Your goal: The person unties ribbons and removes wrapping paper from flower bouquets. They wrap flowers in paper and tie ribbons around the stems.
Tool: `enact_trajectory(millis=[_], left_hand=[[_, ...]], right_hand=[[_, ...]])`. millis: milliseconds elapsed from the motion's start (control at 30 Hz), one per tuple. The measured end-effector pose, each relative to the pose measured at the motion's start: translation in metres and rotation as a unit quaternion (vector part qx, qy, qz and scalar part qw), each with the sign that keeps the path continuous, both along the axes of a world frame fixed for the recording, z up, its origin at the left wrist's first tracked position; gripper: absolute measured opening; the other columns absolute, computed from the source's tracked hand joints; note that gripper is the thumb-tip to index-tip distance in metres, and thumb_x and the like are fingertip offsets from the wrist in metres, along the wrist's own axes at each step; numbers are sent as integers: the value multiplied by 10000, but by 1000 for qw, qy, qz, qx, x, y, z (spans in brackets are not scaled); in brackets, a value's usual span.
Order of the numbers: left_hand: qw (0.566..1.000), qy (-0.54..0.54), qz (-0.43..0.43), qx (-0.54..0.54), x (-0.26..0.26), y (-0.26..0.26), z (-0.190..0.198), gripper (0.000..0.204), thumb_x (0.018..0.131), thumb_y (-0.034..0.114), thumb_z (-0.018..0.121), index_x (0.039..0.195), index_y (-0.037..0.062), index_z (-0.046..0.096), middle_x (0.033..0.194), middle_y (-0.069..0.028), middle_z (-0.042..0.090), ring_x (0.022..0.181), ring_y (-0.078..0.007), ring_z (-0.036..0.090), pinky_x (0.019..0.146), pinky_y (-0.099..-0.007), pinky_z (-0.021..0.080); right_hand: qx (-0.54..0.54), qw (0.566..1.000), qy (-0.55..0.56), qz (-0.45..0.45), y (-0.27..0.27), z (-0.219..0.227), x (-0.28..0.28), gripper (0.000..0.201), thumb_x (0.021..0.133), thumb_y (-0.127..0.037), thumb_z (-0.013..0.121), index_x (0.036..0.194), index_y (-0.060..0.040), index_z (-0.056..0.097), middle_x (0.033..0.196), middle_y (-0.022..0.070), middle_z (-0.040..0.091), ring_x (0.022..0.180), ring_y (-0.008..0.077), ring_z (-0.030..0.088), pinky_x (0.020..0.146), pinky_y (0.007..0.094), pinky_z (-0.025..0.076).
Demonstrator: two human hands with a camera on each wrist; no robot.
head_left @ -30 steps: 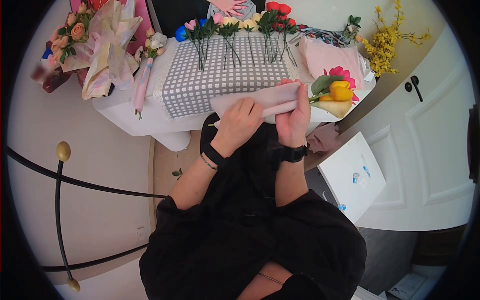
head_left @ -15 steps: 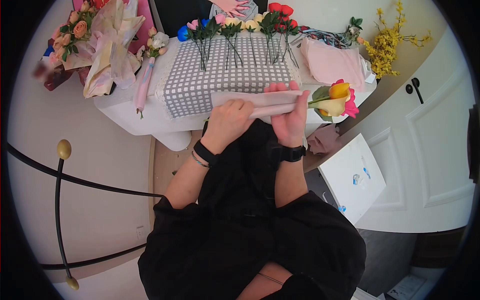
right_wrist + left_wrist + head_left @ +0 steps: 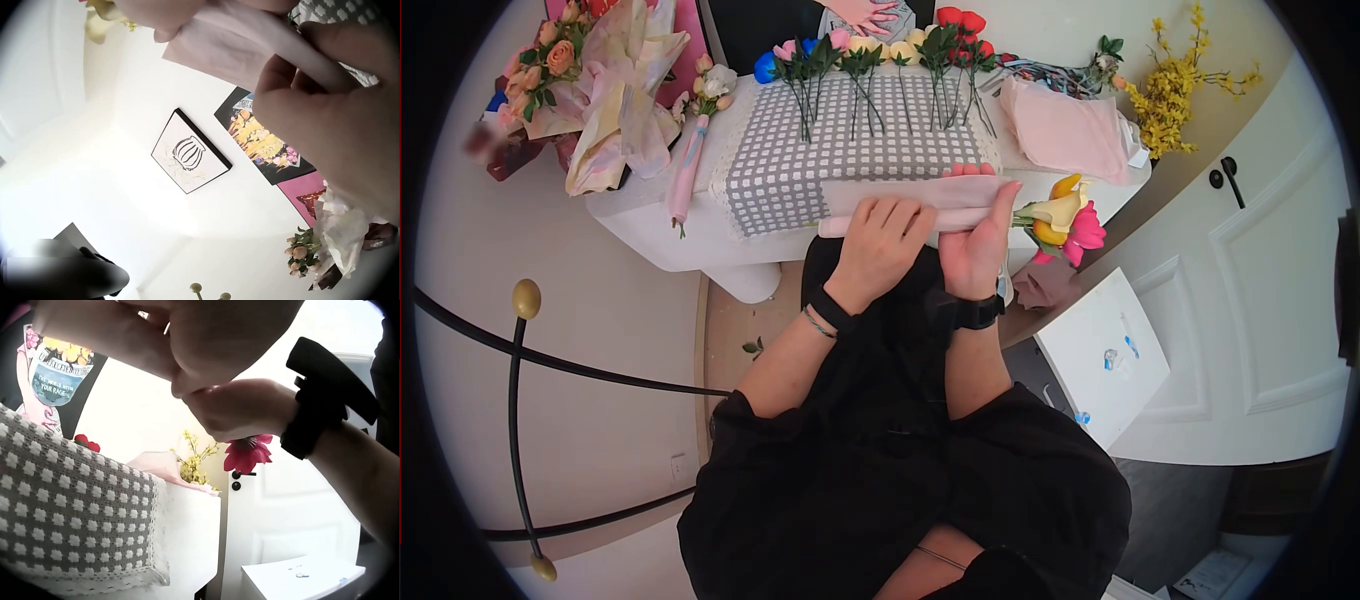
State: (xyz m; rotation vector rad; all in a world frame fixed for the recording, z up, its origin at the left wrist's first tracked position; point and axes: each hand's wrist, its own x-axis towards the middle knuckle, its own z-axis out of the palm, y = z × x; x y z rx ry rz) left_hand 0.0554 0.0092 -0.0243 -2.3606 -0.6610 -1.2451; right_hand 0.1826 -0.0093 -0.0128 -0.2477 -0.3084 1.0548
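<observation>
Since the left hand (image 3: pixel 885 250) has its fingers curled over the part-rolled pink paper (image 3: pixel 950 191), I'm logging it as gripping, narrow. Right hand (image 3: pixel 973 258): holding too, palm up under the paper's 3 o'clock end, thumb by the edge, fingertips poking past the 12 o'clock edge; can't tell how firm. On my head feed the paper lies nearly level across both hands, tube along its 6 o'clock side, flat flap toward 12; tube runs under the left fingers and out toward 9. Blooms stick out at 3 o'clock, beyond the right hand: yellow tulips (image 3: pixel 1066 185), cream calla lily (image 3: pixel 1058 213), bright pink flower (image 3: pixel 1086 235). From the hands, I get a grey-and-white cloth (image 3: pixel 775 195) at 11 on the white table (image 3: pixel 635 228), single-stem flowers lined up near 12, red flowers (image 3: pixel 960 18) among them. Pink sheets (image 3: pixel 1065 130) at 2, yellow branches (image 3: pixel 1168 105) farther along 2. Big wrapped bouquet (image 3: pixel 622 115) at 10, slim pink-wrapped posy (image 3: pixel 687 180) nearer 9, white cabinet (image 3: pixel 1100 350) at 4, door behind it. My left-wrist feed mostly shows hands
</observation>
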Motion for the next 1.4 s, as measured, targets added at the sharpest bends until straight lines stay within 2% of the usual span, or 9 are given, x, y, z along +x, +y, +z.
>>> enact_trajectory(millis=[167,367,567,667,767,967,1133,1300,1400], left_hand=[[997,7,-40,-69,-2,-1,7,221,713,97,661,909,40,578,817,-78,569,736,-249,588,628,-357,480],[994,11,-9,-105,-3,-2,9,239,702,168,713,830,47,551,757,-79,544,717,-235,600,553,-347,491],[999,-4,-32,-29,-4,7,1,265,663,144,741,782,65,517,806,-66,520,706,-226,571,559,-333,479],[999,14,-42,-7,-7,8,5,263,655,130,738,777,63,515,799,-64,512,693,-225,554,567,-328,470],[998,27,-40,-44,-12,7,7,254,656,130,737,761,61,516,756,-62,507,680,-224,552,565,-329,467],[996,31,-48,-71,-18,7,7,241,674,164,730,737,75,514,694,-38,513,654,-197,573,538,-319,478],[996,65,-2,-56,-30,10,-5,214,701,197,703,754,95,523,691,-14,516,645,-164,577,518,-303,486],[986,135,76,-55,-43,11,-6,99,774,154,620,806,104,541,780,-27,550,761,-179,566,683,-308,455],[994,35,94,-35,-36,4,7,245,751,147,686,957,77,574,926,-45,557,893,-214,553,760,-344,414]], right_hand=[[40,998,-33,37,-8,4,4,406,971,-333,495,1190,9,486,1109,159,582,1077,295,556,1006,455,418],[78,992,-8,94,-6,-12,9,266,959,-304,528,930,-44,573,846,120,631,1009,275,591,989,464,428],[7,999,36,-31,-8,-4,8,353,952,-380,530,801,-62,535,694,73,546,947,257,604,977,447,436],[28,998,35,-35,-8,-5,12,356,954,-374,527,829,-41,549,715,82,559,1006,281,591,1004,462,419],[132,989,9,67,-6,-7,13,357,949,-356,538,933,-2,584,821,128,625,1100,328,560,1039,489,386],[219,933,-250,137,1,-24,24,386,944,-401,516,1022,-40,629,1100,138,637,1146,323,541,1049,524,366],[119,981,-131,86,5,-36,39,498,922,-487,519,976,1,603,1033,154,627,1076,281,561,1005,472,420],[-69,996,-59,-20,3,-9,22,554,938,-492,485,951,56,571,1009,173,608,1001,273,586,956,414,463],[-83,994,-43,-52,4,-4,10,570,956,-480,459,971,79,569,1015,185,606,990,276,594,938,403,477]])
